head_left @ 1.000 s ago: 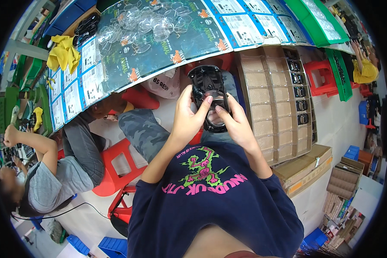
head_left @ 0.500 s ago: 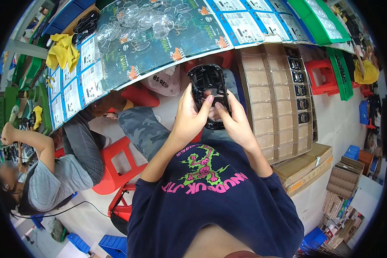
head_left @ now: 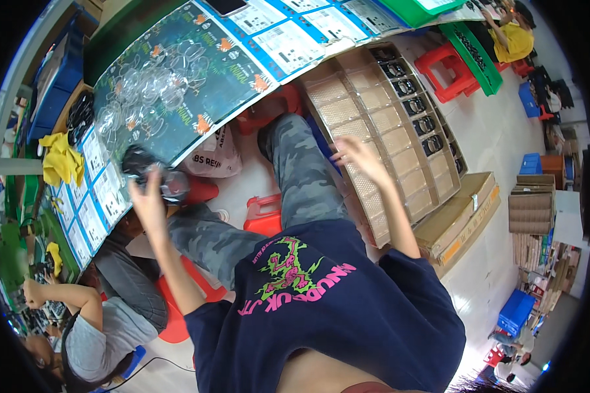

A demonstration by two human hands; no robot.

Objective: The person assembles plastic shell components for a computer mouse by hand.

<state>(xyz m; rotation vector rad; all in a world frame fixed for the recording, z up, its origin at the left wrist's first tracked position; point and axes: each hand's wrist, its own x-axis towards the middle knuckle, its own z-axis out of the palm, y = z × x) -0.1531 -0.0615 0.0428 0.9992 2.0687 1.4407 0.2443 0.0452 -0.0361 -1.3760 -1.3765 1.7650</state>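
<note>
My left hand (head_left: 149, 200) grips a glossy black toy car body (head_left: 172, 183) by its near side, at the edge of the table. Motion blurs the shell, and my fingers cover part of it. To the far left of it, loose clear plastic pieces (head_left: 154, 85) lie heaped on the dark patterned tabletop sheet (head_left: 226, 82). My right hand (head_left: 364, 162) hangs empty over the left side of a compartmented tray (head_left: 367, 105), its fingers apart. Several black car bodies (head_left: 423, 125) sit in the tray's right-hand compartments.
A cardboard box (head_left: 462, 213) lies beside the tray. Red stools (head_left: 449, 72) stand beyond it and under the table. A yellow cloth (head_left: 62, 159) lies at the table's left end. At left sits a co-worker in a grey shirt (head_left: 105, 340); a white sack (head_left: 216, 154) rests below the table.
My hands have parted. The left has carried the car body left to the table edge, while the right has let go and moved over the tray. My view has turned as well.
</note>
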